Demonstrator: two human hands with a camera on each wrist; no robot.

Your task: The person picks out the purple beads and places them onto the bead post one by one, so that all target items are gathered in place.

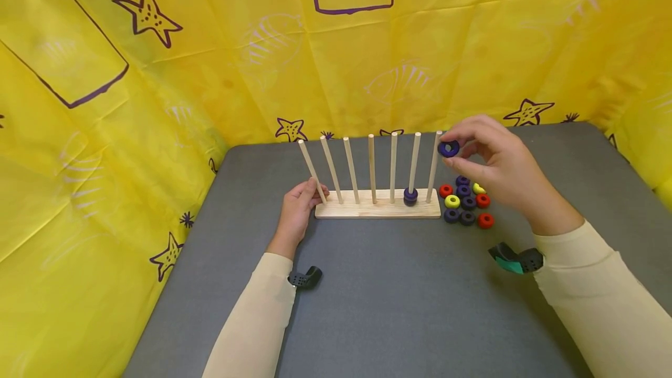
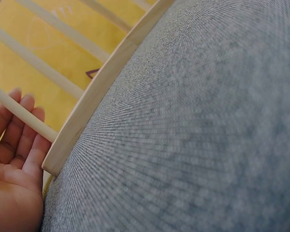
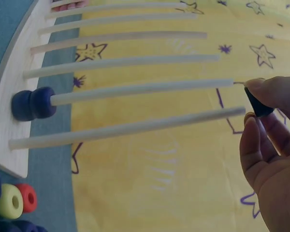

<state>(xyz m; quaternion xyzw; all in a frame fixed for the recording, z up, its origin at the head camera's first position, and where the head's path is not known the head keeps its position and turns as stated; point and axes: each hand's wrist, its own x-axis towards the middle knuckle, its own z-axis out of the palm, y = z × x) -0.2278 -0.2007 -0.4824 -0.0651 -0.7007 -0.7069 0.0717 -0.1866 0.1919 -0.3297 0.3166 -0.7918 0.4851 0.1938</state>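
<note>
A pale wooden board (image 1: 378,209) with several upright pegs (image 1: 372,168) stands on the table. Two stacked dark blue rings (image 1: 410,196) circle the second peg from the right, at its base. My right hand (image 1: 496,159) pinches another dark blue ring (image 1: 448,149) between thumb and fingers, beside the top of the rightmost peg (image 3: 130,131). In the right wrist view that ring is apart from the peg tip. At the board's left end is my left hand (image 1: 298,212), its fingers (image 2: 26,123) loosely extended behind the leftmost peg (image 2: 24,115); its thumb is hidden in the left wrist view.
Right of the board lie several loose rings: dark blue (image 1: 468,202), red (image 1: 485,220) and yellow (image 1: 452,202). My right forearm passes close to them. A grey cloth (image 1: 378,296) covers the table; yellow patterned fabric (image 1: 336,74) hangs behind and at the sides.
</note>
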